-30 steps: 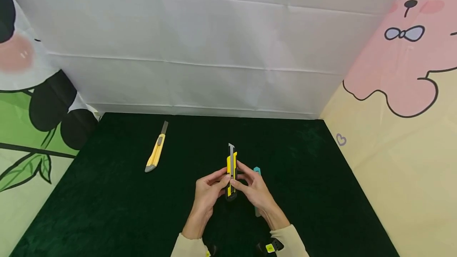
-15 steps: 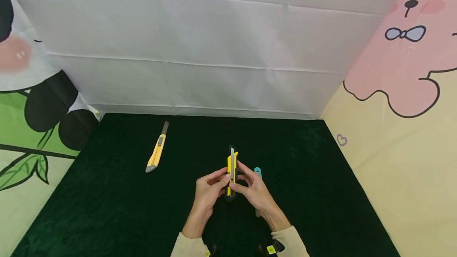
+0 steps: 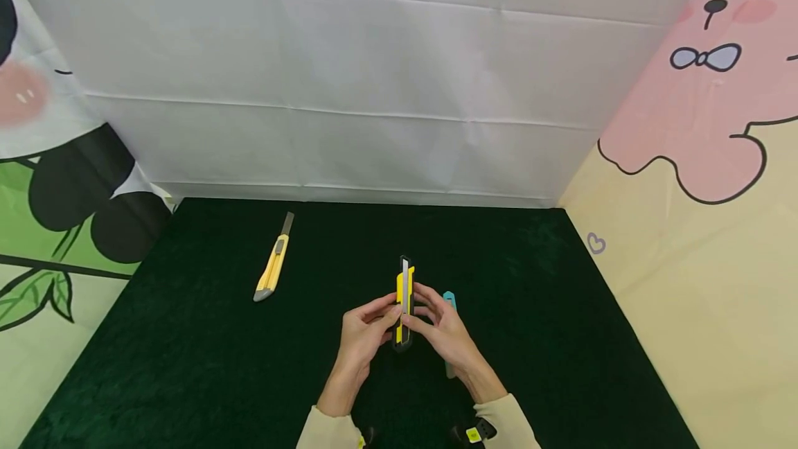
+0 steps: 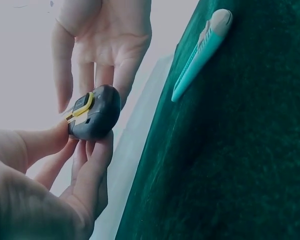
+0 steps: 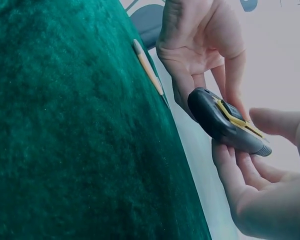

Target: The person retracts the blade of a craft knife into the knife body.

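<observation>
A black and yellow utility knife (image 3: 404, 286) is held upright between both hands, above the dark green cloth (image 3: 530, 310). My left hand (image 3: 361, 331) grips its left side, thumb on the front and fingers behind. From the right side my right hand (image 3: 449, 338) holds it too, its thumb on the front face near the silver strip. Both wrist views show the knife's rounded black butt (image 4: 102, 112) and its yellow-edged slider (image 5: 232, 114). A turquoise utility knife (image 3: 450, 298) lies partly hidden behind the right hand and wrist.
A pale yellow utility knife (image 3: 273, 262) with its blade out lies on the cloth at the left. A white sheet (image 3: 374, 89) hangs behind the table. Printed panels stand at both sides, a pink bear (image 3: 711, 102) on the right one.
The silver blade strip, which stuck out at the top of the black and yellow utility knife, has slid down into the body. The right thumb moved slightly down, then back up.
</observation>
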### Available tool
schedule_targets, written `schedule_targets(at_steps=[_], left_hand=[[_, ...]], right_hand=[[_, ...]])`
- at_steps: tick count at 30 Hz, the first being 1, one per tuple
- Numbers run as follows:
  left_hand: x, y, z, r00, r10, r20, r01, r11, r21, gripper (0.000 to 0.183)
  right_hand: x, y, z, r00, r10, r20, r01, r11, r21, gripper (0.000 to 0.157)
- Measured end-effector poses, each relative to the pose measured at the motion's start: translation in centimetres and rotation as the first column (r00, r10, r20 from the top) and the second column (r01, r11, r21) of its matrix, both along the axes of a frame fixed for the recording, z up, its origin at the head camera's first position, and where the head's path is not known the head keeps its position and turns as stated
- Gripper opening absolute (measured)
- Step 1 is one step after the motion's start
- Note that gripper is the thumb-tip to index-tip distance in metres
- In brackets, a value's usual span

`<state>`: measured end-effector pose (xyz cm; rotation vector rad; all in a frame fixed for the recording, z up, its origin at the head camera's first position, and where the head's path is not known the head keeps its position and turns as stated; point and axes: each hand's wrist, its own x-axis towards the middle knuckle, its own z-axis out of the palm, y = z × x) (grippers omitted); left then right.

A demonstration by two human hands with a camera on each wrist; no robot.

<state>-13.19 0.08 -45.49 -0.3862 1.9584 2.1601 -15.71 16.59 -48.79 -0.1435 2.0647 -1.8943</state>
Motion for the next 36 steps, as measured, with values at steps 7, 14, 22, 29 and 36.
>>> schedule_targets(at_steps=[7, 14, 22, 29, 36], left_hand=[[-0.9, -0.1, -2.8, 1.000, -0.003, -0.006, 0.003, 1.000, -0.005, 0.035], [-1.4, -0.3, -4.2, 1.000, -0.004, 0.011, 0.004, 1.000, -0.018, 0.034], [-1.3, -0.6, -4.3, 1.000, -0.024, 0.017, 0.024, 0.999, -0.025, 0.038], [-1.2, -0.7, -4.4, 0.999, -0.033, -0.011, 0.032, 0.995, -0.096, 0.037], [-1.1, -0.6, -4.6, 0.998, -0.055, -0.040, 0.049, 0.989, -0.138, 0.034]], right_hand=[[0.0, 0.0, -0.2, 1.000, -0.015, -0.021, 0.016, 0.999, 0.036, 0.054], [0.3, -0.1, 0.0, 1.000, -0.021, -0.017, 0.021, 0.999, 0.042, 0.055], [1.5, -0.8, 3.0, 0.999, -0.032, -0.003, 0.032, 0.994, 0.107, 0.055], [1.1, -0.8, 1.2, 0.999, -0.038, -0.021, 0.041, 0.990, 0.135, 0.054], [0.6, -0.6, -1.1, 0.997, -0.037, -0.066, 0.047, 0.985, 0.168, 0.053]])
